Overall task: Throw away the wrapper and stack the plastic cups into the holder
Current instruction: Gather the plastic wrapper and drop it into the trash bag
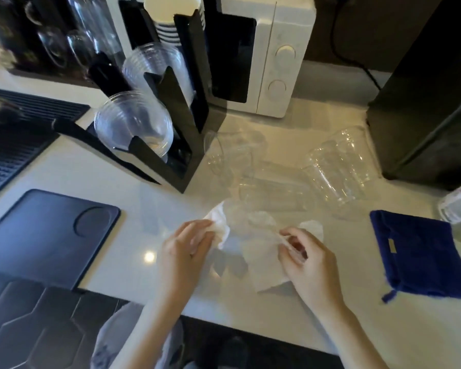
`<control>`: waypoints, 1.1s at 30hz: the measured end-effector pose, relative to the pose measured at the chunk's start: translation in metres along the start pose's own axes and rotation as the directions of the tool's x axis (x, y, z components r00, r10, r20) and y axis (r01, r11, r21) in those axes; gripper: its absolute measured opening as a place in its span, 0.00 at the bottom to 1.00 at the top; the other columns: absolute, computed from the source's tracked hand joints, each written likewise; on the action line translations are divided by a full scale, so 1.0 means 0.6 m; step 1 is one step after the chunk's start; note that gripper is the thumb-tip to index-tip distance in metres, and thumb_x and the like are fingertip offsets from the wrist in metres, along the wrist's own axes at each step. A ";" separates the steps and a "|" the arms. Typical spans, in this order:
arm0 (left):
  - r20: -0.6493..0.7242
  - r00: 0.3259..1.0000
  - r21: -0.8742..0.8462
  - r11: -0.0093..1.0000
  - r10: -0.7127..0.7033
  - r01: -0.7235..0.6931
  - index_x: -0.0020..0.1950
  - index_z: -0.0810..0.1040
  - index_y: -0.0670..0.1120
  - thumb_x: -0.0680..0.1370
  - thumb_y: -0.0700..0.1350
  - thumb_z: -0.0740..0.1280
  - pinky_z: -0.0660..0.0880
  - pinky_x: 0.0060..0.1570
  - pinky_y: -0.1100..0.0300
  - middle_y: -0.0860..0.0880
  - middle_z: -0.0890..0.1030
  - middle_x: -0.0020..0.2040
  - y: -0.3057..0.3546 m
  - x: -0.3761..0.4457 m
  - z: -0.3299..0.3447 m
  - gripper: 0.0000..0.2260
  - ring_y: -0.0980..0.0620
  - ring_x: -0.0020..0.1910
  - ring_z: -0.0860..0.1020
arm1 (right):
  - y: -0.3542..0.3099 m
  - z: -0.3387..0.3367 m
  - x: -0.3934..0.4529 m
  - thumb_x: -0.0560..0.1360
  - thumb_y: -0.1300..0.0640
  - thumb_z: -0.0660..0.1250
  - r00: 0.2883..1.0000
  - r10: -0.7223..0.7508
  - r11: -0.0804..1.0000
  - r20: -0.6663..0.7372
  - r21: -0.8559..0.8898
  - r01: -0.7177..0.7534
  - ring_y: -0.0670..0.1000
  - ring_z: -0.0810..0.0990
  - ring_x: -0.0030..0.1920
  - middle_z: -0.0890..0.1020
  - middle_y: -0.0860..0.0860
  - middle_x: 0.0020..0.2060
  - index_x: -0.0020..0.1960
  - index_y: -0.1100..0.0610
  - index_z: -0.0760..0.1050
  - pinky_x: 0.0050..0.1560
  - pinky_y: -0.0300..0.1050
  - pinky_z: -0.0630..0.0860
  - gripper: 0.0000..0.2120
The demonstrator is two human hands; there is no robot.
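Note:
A crumpled clear-and-white plastic wrapper [253,241] hangs just above the white counter, stretched between both hands. My left hand [186,249] pinches its left end and my right hand [306,257] pinches its right end. Behind the wrapper, several clear plastic cups lie on their sides: one group [336,169] at the right, another [232,155] near the holder, one [274,195] between them. The black cup holder [171,102] stands at the centre left, with stacks of clear cups [133,126] in its front slots and paper cups [168,25] at the back.
A white microwave [274,49] stands behind the holder. A tall black appliance [423,102] is at the right. A blue cloth [418,254] lies at the right edge, a dark tray [45,235] at the left, a ribbed black mat [8,145] beyond it.

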State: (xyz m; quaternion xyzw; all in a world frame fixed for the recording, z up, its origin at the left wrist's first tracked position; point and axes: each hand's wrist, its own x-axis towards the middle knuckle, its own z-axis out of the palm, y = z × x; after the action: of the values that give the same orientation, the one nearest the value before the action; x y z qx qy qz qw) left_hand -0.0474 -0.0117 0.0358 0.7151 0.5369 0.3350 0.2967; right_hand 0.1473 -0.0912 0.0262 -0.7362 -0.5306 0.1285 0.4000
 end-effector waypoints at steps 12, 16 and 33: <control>-0.293 0.850 -0.420 0.858 -0.437 0.296 0.45 0.81 0.57 0.70 0.38 0.71 0.74 0.37 0.69 0.63 0.84 0.38 -0.102 -0.163 -0.207 0.13 0.64 0.37 0.79 | -0.231 0.117 -0.086 0.70 0.60 0.71 0.843 -0.047 0.856 0.535 0.457 -0.242 0.50 0.82 0.38 0.84 0.50 0.37 0.39 0.51 0.81 0.39 0.41 0.79 0.04; -0.293 0.755 -0.461 0.778 -0.587 0.427 0.46 0.82 0.52 0.70 0.36 0.69 0.77 0.41 0.57 0.51 0.85 0.41 -0.192 -0.249 -0.236 0.12 0.55 0.40 0.81 | -0.252 0.210 -0.158 0.70 0.59 0.70 0.695 -0.051 0.889 0.717 0.350 -0.295 0.47 0.83 0.41 0.85 0.48 0.38 0.40 0.50 0.80 0.42 0.43 0.81 0.04; -0.033 0.316 -0.443 0.298 -0.948 0.846 0.32 0.72 0.47 0.65 0.51 0.58 0.63 0.33 0.61 0.49 0.69 0.34 -0.776 -0.407 0.024 0.09 0.53 0.37 0.65 | 0.104 0.855 -0.344 0.73 0.60 0.65 0.533 0.251 0.967 0.808 -0.239 -0.094 0.59 0.77 0.47 0.79 0.58 0.44 0.46 0.61 0.77 0.41 0.44 0.68 0.06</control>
State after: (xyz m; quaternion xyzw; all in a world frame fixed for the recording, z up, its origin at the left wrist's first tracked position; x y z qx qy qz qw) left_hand -0.3493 -0.1334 -0.3769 0.1616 0.8148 0.2960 0.4716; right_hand -0.2085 -0.0488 -0.3996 -0.6666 -0.5894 0.4557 0.0235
